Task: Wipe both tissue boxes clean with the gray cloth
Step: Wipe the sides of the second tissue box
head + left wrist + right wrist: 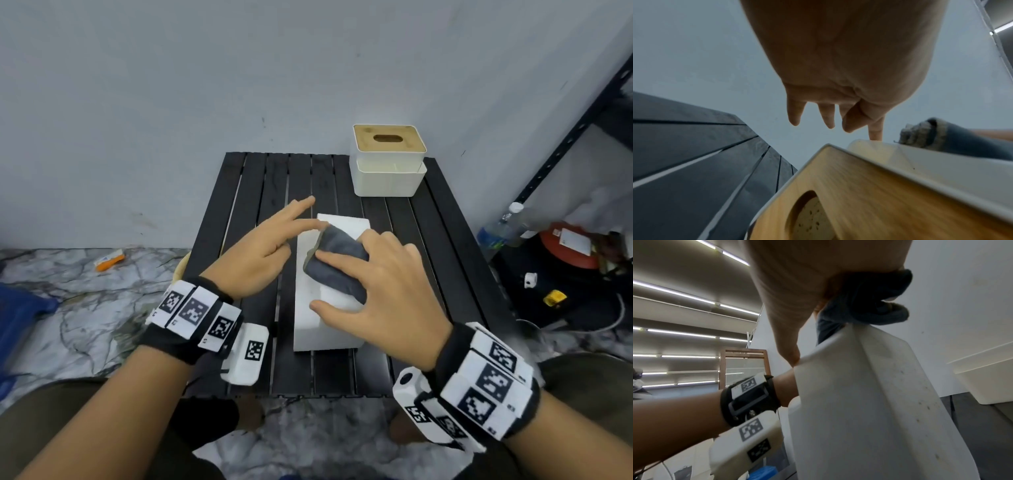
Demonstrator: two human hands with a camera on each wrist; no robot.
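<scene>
A white tissue box (310, 318) lies on its side in the middle of the black slatted table (246, 192). Its wooden lid (869, 194) faces left. My right hand (387, 281) holds the bunched gray cloth (339, 246) down on the box's upper face, thumb against the near left part. From the right wrist, the cloth (865, 305) sits crumpled under my fingers on the box (869, 402). My left hand (270, 236) hovers left of the box with straight fingers, and its index fingertip (875, 134) touches the box's far edge beside the cloth (953, 139). The second tissue box (388, 171) stands upright at the back right.
A grey wall rises right behind the table. To the right stand a black metal shelf (565, 144), a plastic bottle (503, 226) and floor clutter. An orange item (109, 262) lies on the marble floor at the left. My knees are close to the table's near edge.
</scene>
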